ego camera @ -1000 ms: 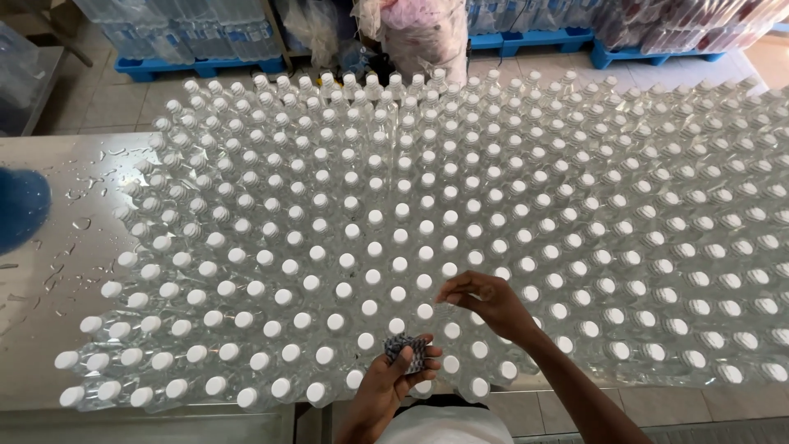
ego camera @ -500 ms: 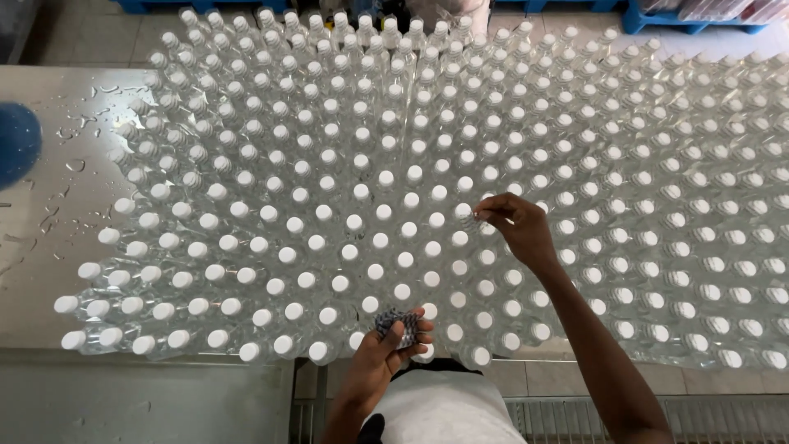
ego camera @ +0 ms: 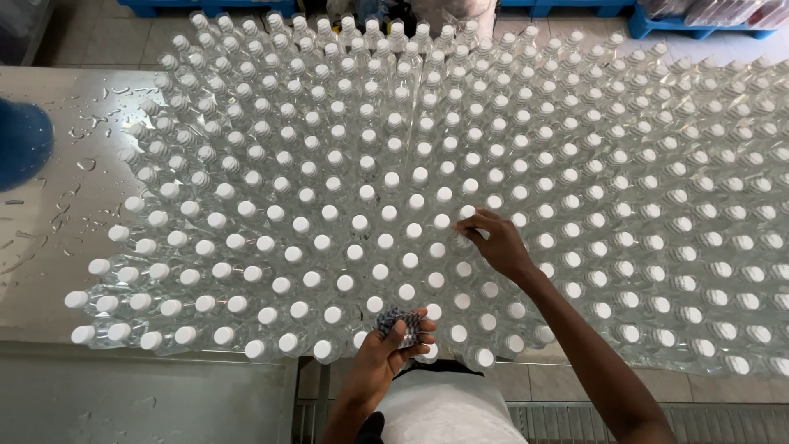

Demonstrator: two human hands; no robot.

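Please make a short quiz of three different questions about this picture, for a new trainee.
1. True or false: the right hand reaches out over the bottle caps, farther from the body than the left hand.
2. What does the left hand hold?
A. a single white cap
B. a small bunch of dark patterned pieces
C. a blue cloth
3. Fill in: the clear bottles stand on a metal table whose bare part at the left is ____ with water drops.

Key
1. True.
2. B: a small bunch of dark patterned pieces, at the near edge of the bottles; what they are cannot be told.
3. wet.
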